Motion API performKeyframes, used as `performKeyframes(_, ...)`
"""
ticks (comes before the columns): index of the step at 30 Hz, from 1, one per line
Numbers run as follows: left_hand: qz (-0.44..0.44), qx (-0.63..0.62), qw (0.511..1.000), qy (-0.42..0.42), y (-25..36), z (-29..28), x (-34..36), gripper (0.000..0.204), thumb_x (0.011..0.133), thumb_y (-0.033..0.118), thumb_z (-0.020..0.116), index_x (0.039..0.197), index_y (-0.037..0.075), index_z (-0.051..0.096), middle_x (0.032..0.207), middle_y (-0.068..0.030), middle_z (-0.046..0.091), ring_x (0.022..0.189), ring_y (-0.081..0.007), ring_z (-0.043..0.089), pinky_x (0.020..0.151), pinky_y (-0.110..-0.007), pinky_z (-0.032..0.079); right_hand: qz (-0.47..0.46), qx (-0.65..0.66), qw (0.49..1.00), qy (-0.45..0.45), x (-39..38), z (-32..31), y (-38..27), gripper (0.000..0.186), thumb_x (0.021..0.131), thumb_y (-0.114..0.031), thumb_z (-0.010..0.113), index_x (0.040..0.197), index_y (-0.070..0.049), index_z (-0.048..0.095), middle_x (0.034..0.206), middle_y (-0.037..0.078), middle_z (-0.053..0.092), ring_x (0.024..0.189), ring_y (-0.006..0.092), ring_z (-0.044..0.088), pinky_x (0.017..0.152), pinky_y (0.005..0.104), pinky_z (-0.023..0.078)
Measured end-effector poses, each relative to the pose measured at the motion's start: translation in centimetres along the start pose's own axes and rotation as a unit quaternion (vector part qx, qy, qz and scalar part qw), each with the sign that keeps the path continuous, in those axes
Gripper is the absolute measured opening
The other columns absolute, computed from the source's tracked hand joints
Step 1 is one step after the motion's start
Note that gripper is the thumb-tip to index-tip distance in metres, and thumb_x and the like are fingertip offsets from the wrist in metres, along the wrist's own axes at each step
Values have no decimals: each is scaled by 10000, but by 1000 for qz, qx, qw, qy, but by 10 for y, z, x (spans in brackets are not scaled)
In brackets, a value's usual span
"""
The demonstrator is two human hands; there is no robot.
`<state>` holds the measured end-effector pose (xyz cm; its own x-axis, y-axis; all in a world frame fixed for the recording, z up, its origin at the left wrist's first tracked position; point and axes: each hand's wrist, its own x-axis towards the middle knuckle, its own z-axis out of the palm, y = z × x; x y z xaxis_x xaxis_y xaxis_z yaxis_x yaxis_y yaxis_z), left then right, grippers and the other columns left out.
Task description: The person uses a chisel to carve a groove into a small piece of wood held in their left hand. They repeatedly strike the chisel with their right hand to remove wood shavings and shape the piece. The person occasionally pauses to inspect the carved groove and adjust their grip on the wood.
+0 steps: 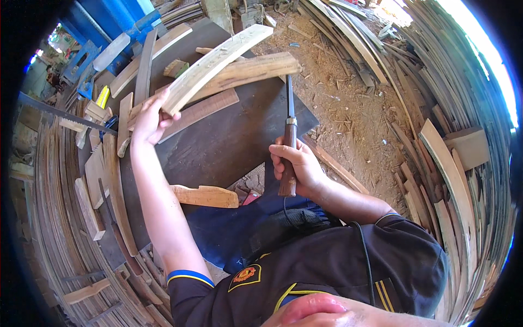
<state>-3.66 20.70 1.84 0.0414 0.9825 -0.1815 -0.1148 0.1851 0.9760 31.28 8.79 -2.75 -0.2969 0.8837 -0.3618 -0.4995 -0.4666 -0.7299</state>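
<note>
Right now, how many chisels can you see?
1. The chisel is in the right hand, blade pointing away over the dark board. The left hand holds a curved wood strip. Others may hide among the scrap.

The left arm rises bare from a dark short sleeve with a blue and yellow cuff, stretched almost straight up and away from the body. The left hand (148,119) sits at the far end, wrist bent slightly, fingers (163,117) curled closed in a grip with the thumb toward the right. The right forearm comes in from the lower right, bent at the elbow and angled across to the left. The right hand (297,166) is a closed fist, knuckles facing left, fingers wrapped tight and held nearer the chest.
</note>
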Motion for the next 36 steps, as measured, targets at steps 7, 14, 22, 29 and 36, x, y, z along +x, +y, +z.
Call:
performKeyframes(7,-28,88,996,2,15,-13,-31,406,1031,313,616,1369,88,627,947,-59,704,553,-123,654,372,-151,355,-46,-2,997,64,-23,-6,14,179,982,-161,668,1049,-90,518,793,25,543,565,110,519,496,292,446)
performKeyframes(14,-5,192,980,45,21,10,-47,377,1045,294,594,1369,106,642,950,-61,700,548,-112,644,396,-174,373,-50,-47,995,68,-27,-27,2,188,999,-193,652,1052,-60,529,786,29,541,550,117,531,489,293,453)
performKeyframes(22,27,207,976,59,14,-2,-37,347,1083,302,510,1322,112,674,1017,-34,688,638,-82,607,481,-193,443,-44,-61,995,72,-28,-40,-10,170,989,-183,653,1022,-59,543,777,22,534,526,117,522,471,284,444)
performKeyframes(29,48,225,952,200,10,-18,-30,333,1096,288,465,1260,109,693,1080,-27,684,671,-75,551,552,-219,470,-89,-56,981,161,-26,-68,-34,148,968,-116,640,1027,-58,518,778,29,523,564,123,521,471,281,430)
performKeyframes(36,78,325,926,178,6,-27,-31,352,1059,338,540,1234,71,688,1080,-80,709,741,-146,629,640,-287,523,-249,-174,934,189,-1,-100,-60,168,957,-67,626,1016,-80,470,718,18,497,507,119,495,448,281,408)
